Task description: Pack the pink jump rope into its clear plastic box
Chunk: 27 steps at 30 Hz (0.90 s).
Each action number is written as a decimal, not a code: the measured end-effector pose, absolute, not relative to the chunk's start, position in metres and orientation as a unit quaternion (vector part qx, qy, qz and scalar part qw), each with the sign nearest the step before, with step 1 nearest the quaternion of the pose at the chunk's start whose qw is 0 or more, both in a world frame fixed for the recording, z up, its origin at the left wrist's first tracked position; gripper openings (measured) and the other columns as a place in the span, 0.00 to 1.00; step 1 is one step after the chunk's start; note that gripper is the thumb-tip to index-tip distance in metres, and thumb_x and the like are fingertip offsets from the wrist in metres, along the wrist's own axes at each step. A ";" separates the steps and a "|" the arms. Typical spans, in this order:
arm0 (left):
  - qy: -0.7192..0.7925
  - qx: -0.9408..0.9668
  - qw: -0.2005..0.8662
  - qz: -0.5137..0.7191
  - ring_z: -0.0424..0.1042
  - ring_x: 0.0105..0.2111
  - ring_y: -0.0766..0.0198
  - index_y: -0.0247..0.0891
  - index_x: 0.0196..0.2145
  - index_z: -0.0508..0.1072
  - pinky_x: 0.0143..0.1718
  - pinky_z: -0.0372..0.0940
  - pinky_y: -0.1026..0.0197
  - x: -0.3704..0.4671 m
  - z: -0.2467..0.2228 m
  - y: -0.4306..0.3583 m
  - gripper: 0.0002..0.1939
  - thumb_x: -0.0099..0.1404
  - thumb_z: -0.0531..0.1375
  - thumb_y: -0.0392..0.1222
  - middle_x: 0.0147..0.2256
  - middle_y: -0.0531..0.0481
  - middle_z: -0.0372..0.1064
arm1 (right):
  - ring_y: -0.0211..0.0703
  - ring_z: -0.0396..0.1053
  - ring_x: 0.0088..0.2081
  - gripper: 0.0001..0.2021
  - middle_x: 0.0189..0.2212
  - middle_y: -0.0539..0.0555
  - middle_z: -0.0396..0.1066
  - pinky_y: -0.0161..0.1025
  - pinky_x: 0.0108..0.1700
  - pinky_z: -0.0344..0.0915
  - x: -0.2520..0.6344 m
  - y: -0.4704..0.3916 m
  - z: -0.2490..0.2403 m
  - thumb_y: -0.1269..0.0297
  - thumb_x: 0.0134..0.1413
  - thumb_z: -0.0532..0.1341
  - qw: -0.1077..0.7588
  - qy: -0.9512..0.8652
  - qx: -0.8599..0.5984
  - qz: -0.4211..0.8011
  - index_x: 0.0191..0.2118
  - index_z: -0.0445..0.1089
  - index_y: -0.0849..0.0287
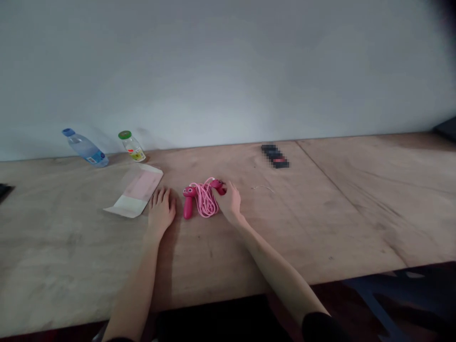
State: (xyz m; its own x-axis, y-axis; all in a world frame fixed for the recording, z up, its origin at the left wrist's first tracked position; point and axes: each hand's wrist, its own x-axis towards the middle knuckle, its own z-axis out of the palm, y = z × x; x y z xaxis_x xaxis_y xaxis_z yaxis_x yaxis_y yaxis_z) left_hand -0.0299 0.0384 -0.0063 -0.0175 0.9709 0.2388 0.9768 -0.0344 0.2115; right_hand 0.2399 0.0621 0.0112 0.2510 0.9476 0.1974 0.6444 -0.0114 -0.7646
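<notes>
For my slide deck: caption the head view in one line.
Right hand at one handle of a coiled pink jump rope, left hand on the wooden tabletop.

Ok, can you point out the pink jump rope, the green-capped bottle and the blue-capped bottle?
Pink jump rope (205, 202): head view, on its coiled cord.
Green-capped bottle (133, 148): head view, on its body.
Blue-capped bottle (84, 146): head view, on its body.

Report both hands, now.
Left hand: open, palm down, holding nothing.
Right hand: around the right handle of the pink jump rope; grip cannot be told.
</notes>
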 end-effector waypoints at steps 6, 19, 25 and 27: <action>-0.684 -0.708 0.010 -0.176 0.61 0.73 0.38 0.34 0.67 0.71 0.73 0.58 0.35 -0.028 -0.006 0.037 0.26 0.80 0.49 0.47 0.71 0.34 0.65 | 0.59 0.77 0.52 0.23 0.56 0.62 0.75 0.51 0.50 0.73 0.256 0.060 0.014 0.55 0.61 0.67 0.378 -0.590 -0.698 0.144 0.60 0.72 0.54; -0.622 -0.717 -0.047 -0.310 0.78 0.57 0.44 0.38 0.62 0.74 0.59 0.73 0.44 -0.013 -0.002 0.032 0.20 0.77 0.57 0.46 0.58 0.36 0.78 | 0.53 0.78 0.41 0.23 0.54 0.66 0.77 0.50 0.45 0.75 0.327 0.065 0.009 0.53 0.70 0.55 0.384 -0.647 -0.637 0.168 0.63 0.72 0.57; -0.536 -0.746 -0.026 -0.394 0.81 0.53 0.54 0.43 0.59 0.77 0.57 0.75 0.54 0.016 0.015 0.009 0.16 0.79 0.57 0.45 0.54 0.42 0.80 | 0.66 0.72 0.57 0.21 0.52 0.70 0.76 0.61 0.62 0.65 0.436 0.058 0.006 0.59 0.60 0.62 0.251 -0.591 -0.767 0.016 0.55 0.81 0.61; -0.505 -0.778 -0.008 -0.375 0.81 0.53 0.54 0.44 0.60 0.77 0.56 0.75 0.55 0.031 0.023 -0.002 0.16 0.78 0.59 0.44 0.55 0.42 0.79 | 0.65 0.73 0.55 0.19 0.49 0.69 0.78 0.61 0.61 0.66 0.459 0.054 0.001 0.58 0.58 0.64 0.228 -0.566 -0.792 0.029 0.51 0.82 0.60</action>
State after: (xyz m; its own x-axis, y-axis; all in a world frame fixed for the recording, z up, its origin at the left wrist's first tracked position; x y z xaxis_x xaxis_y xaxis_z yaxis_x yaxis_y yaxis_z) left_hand 0.0311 -0.0023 0.0231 0.2092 0.7914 0.5743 0.7790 -0.4899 0.3913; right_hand 0.4593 0.0535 0.0005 0.3580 0.9094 0.2117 0.8830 -0.2561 -0.3933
